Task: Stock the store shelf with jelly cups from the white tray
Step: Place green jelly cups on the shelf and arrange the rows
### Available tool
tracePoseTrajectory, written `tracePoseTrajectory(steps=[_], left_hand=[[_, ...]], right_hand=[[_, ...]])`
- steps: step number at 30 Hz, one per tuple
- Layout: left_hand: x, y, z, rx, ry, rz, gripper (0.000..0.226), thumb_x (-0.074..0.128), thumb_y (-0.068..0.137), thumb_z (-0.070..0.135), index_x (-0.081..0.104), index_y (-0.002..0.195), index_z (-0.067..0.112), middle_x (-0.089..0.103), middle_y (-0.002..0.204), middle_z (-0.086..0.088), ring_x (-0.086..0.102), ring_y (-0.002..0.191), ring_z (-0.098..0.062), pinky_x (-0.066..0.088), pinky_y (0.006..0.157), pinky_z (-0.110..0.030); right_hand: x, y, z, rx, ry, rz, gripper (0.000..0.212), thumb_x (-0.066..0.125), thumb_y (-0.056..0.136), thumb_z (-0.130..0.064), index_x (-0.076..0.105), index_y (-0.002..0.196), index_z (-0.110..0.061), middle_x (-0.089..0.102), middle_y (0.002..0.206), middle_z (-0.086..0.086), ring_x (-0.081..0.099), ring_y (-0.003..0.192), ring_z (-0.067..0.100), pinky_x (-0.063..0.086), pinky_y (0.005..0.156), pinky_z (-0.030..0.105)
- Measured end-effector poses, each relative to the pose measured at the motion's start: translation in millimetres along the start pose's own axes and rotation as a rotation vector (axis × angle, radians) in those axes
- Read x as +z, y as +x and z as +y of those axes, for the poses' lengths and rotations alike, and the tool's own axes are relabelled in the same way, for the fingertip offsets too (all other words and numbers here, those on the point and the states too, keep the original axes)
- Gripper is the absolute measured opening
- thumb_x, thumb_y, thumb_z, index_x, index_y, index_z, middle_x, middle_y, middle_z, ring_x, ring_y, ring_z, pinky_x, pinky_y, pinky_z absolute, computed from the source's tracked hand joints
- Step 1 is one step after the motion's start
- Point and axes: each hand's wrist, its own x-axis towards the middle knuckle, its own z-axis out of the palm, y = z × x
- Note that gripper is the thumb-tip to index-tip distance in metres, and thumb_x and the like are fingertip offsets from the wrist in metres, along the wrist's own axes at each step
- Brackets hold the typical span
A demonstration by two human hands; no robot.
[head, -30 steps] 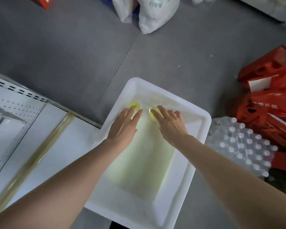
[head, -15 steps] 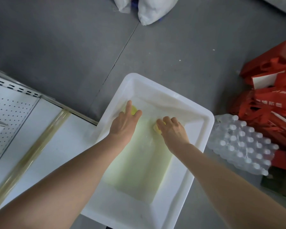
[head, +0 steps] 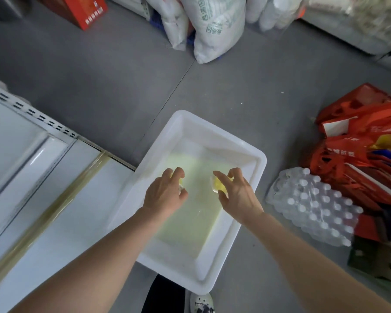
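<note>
Pickup from the white tray (head: 221, 141) is the step in hand, and both hands are low over its middle. My right hand (head: 239, 197) pinches a yellow jelly cup (head: 218, 185) between forefinger and thumb, with the clear rim showing on the near side. My left hand (head: 165, 195) is curled round a second jelly cup (head: 180, 181). Only a sliver of yellow shows between those fingers, so I cannot tell how squarely it sits. These two are the only cups I can see.

The tray sits on the grey floor, with its left rim just beside the end of the white shelf (head: 61, 222). A clear strip (head: 54, 204) runs along the shelf's front edge.

To do this well, I would lift both cups straight up until they clear the tray wall before swinging left. I would grip the firm rim rather than the soft sides, since a squeeze could buckle the cup or stress the foil lid. The left cup goes over first, as it is nearer the shelf. It should be carried over the strip and not dragged across it, then set lid up behind the strip.

The pack of bottles (head: 314, 204) and red bags (head: 359, 136) lie to the right, well out of that path.
</note>
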Motion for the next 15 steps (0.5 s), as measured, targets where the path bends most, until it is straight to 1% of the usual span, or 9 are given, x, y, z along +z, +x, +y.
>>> tracePoseTrajectory(steps=[2, 4, 5, 7, 9, 12, 15], left_hand=[[-14.0, -25.7, 8.4, 0.0, -0.037, 0.027, 0.033, 0.057, 0.082, 0.029, 0.045, 0.113, 0.026, 0.053, 0.114, 0.0, 0.062, 0.08, -0.026, 0.049, 0.067, -0.034], [-29.6, -54.2, 16.3, -0.008, -0.053, 0.059, 0.032, 0.059, 0.08, 0.027, 0.048, 0.11, 0.029, 0.046, 0.124, -0.001, 0.063, 0.081, -0.026, 0.051, 0.07, -0.034], [-37.8, -69.9, 20.0, -0.011, -0.058, 0.081, 0.031, 0.06, 0.079, 0.026, 0.051, 0.109, 0.03, 0.042, 0.125, -0.001, 0.063, 0.08, -0.025, 0.052, 0.07, -0.034], [-55.2, -103.7, 28.2, 0.0, -0.058, 0.141, 0.029, 0.062, 0.077, 0.024, 0.057, 0.106, 0.029, 0.04, 0.116, -0.001, 0.062, 0.077, -0.024, 0.051, 0.066, -0.032], [-73.9, -140.6, 36.4, 0.004, -0.057, 0.208, 0.028, 0.064, 0.077, 0.024, 0.059, 0.104, 0.027, 0.04, 0.108, -0.001, 0.059, 0.076, -0.024, 0.047, 0.063, -0.03], [-101.4, -200.2, 45.1, -0.025, -0.061, 0.279, 0.031, 0.069, 0.079, 0.024, 0.055, 0.106, 0.028, 0.039, 0.109, -0.001, 0.059, 0.078, -0.026, 0.048, 0.065, -0.031], [-123.1, -259.8, 48.5, -0.048, -0.071, 0.356, 0.041, 0.07, 0.082, 0.024, 0.047, 0.115, 0.03, 0.045, 0.113, -0.002, 0.062, 0.084, -0.027, 0.049, 0.069, -0.03]], right_hand=[[-20.0, -14.0, -9.5, -0.019, 0.018, 0.018, 0.062, 0.068, 0.082, -0.009, 0.052, 0.14, -0.023, 0.044, 0.108, 0.011, 0.043, 0.067, 0.022, 0.046, 0.071, 0.029], [-41.5, -29.0, -21.1, -0.05, 0.029, 0.022, 0.059, 0.068, 0.08, -0.011, 0.056, 0.136, -0.024, 0.042, 0.106, 0.009, 0.041, 0.066, 0.02, 0.042, 0.07, 0.026], [-52.6, -37.3, -28.4, -0.065, 0.031, 0.022, 0.056, 0.068, 0.078, -0.011, 0.057, 0.132, -0.023, 0.041, 0.106, 0.009, 0.042, 0.067, 0.02, 0.041, 0.07, 0.026], [-74.9, -55.3, -45.4, -0.084, 0.038, 0.028, 0.05, 0.067, 0.077, -0.011, 0.056, 0.126, -0.019, 0.039, 0.109, 0.007, 0.044, 0.069, 0.022, 0.041, 0.069, 0.025], [-97.2, -75.0, -65.7, -0.095, 0.046, 0.045, 0.046, 0.068, 0.078, -0.012, 0.053, 0.122, -0.017, 0.037, 0.112, 0.004, 0.047, 0.07, 0.024, 0.04, 0.069, 0.025], [-127.3, -105.5, -98.8, -0.138, 0.041, 0.038, 0.04, 0.068, 0.083, -0.017, 0.049, 0.118, -0.016, 0.038, 0.112, 0.001, 0.05, 0.069, 0.025, 0.041, 0.068, 0.028], [-149.6, -132.6, -132.7, -0.269, 0.019, 0.089, 0.036, 0.072, 0.08, -0.018, 0.051, 0.108, -0.012, 0.048, 0.103, 0.006, 0.052, 0.069, 0.029, 0.038, 0.065, 0.029]])
